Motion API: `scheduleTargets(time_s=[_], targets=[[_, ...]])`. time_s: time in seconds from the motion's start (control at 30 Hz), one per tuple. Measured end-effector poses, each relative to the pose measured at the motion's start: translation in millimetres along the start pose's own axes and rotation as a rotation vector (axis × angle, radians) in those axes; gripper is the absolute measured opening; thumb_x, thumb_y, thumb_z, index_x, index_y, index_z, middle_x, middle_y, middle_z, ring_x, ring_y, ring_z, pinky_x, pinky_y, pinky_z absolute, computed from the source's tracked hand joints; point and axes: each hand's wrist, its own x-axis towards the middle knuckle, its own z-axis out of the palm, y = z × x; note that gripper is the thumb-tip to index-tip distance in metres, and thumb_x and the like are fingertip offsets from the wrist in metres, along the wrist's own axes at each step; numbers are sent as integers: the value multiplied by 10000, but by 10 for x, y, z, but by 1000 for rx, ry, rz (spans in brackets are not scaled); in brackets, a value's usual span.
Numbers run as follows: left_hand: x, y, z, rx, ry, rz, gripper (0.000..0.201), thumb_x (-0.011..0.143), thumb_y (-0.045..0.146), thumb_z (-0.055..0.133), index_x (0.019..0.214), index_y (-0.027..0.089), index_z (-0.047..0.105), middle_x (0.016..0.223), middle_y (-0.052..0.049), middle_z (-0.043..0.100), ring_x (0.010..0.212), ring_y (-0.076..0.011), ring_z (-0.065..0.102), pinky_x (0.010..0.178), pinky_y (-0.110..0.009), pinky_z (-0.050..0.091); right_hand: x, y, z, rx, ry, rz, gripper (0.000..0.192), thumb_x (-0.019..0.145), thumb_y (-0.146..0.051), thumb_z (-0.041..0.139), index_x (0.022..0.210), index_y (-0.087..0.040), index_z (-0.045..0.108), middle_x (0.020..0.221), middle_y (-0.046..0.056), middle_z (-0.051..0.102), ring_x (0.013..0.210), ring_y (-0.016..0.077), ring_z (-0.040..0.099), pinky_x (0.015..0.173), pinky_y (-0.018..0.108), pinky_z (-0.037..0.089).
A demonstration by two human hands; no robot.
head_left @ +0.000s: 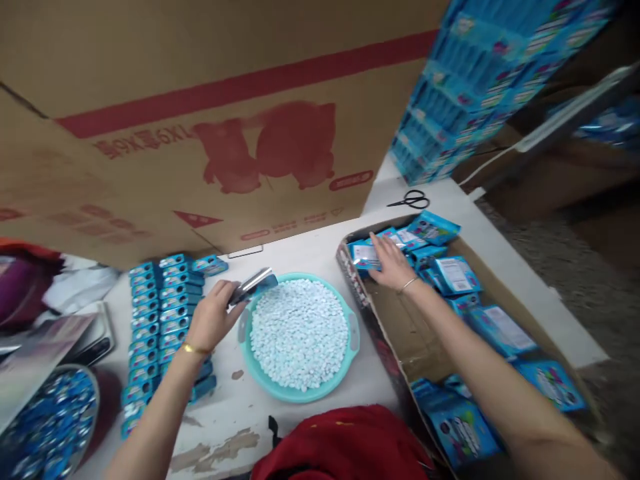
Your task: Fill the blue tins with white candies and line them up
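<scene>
My left hand (214,315) grips a small shiny blue-and-silver packet (254,285) over the left rim of a teal basin (353,333) full of small white tablets (299,333). My right hand (393,262) reaches into an open cardboard box (395,320) on the right and rests on a blue packet (365,255) among several blue packets lying loose in it. To the left of my left hand, rows of small blue packets (163,313) lie stacked on the white table (300,247).
A large cardboard carton (200,120) with red print stands behind the basin. Black scissors (411,199) lie at the back right. A tall stack of blue boxes (465,80) rises at top right. A bowl of blue wrapped pieces (47,420) sits at bottom left.
</scene>
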Motion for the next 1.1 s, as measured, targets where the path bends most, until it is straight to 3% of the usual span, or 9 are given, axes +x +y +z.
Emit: scheduleTargets(time_s=[0.07, 0.17, 0.37, 0.47, 0.53, 0.63, 0.8, 0.97, 1.1], targets=[[71, -368, 50, 76, -30, -98, 238, 835, 340, 529, 997, 169, 567, 969, -87, 608, 872, -223, 617, 773, -322, 506, 128, 126, 167, -136, -134, -29, 902, 715, -286, 609, 1494, -131, 182, 1470, 182, 382, 1406, 380, 250, 1106, 578, 255], [190, -906, 180, 171, -118, -200, 209, 791, 311, 517, 924, 162, 581, 972, -111, 620, 858, -244, 628, 774, -338, 511, 168, 126, 308, -221, -176, -43, 904, 707, -267, 631, 1487, -109, 201, 1414, 209, 434, 1343, 384, 348, 1094, 572, 263], [419, -1797, 512, 248, -176, -259, 283, 783, 399, 479, 921, 171, 575, 949, -93, 627, 815, -245, 639, 752, -364, 528, -28, 75, 97, -72, 16, 65, 933, 748, -416, 677, 1493, -128, 195, 1346, 214, 469, 1273, 376, 426, 1091, 607, 267], [439, -1941, 578, 277, -83, -269, 329, 787, 446, 419, 936, 193, 567, 868, -67, 596, 781, -242, 633, 709, -375, 542, -185, -16, -124, 145, 166, 130, 988, 728, -477, 712, 1503, -186, 174, 1421, 188, 405, 1323, 358, 384, 1107, 593, 277], [376, -1810, 536, 288, 2, -305, 438, 787, 528, 411, 1021, 185, 551, 894, -75, 594, 838, -273, 634, 706, -406, 550, -294, -169, -284, 372, 269, 190, 1038, 671, -466, 770, 1498, -210, 196, 1463, 166, 364, 1356, 342, 350, 1122, 555, 295], [146, -1343, 425, 175, 34, -360, 503, 817, 582, 413, 1087, 175, 533, 937, -68, 632, 884, -276, 646, 740, -414, 555, -443, -497, -485, 949, 330, 345, 947, 634, -399, 804, 1439, -258, 325, 1409, 114, 464, 1314, 327, 432, 1105, 556, 340], [-641, -449, 366, -233, -200, -129, 362, 859, 513, 441, 1024, 229, 591, 968, -29, 695, 877, -213, 667, 804, -317, 536, -686, -946, -570, 1977, 92, 621, 558, 730, -494, 683, 1197, -217, 553, 1094, 79, 690, 1087, 318, 635, 926, 575, 510], [-1334, 214, 511, -158, -487, -165, 291, 904, 376, 405, 1047, 220, 605, 949, -62, 674, 853, -204, 654, 770, -303, 505, -1023, -1136, -400, 2216, -76, 788, 586, 772, -650, 601, 1100, -166, 580, 977, 94, 729, 909, 275, 704, 774, 475, 598], [-1344, 581, 890, -14, -510, -270, 222, 899, 222, 408, 1009, 190, 598, 970, -92, 633, 885, -214, 624, 784, -321, 481, -1336, -1307, -285, 2143, -88, 871, 580, 774, -681, 579, 1065, -180, 608, 984, 74, 736, 914, 250, 704, 772, 430, 606]])
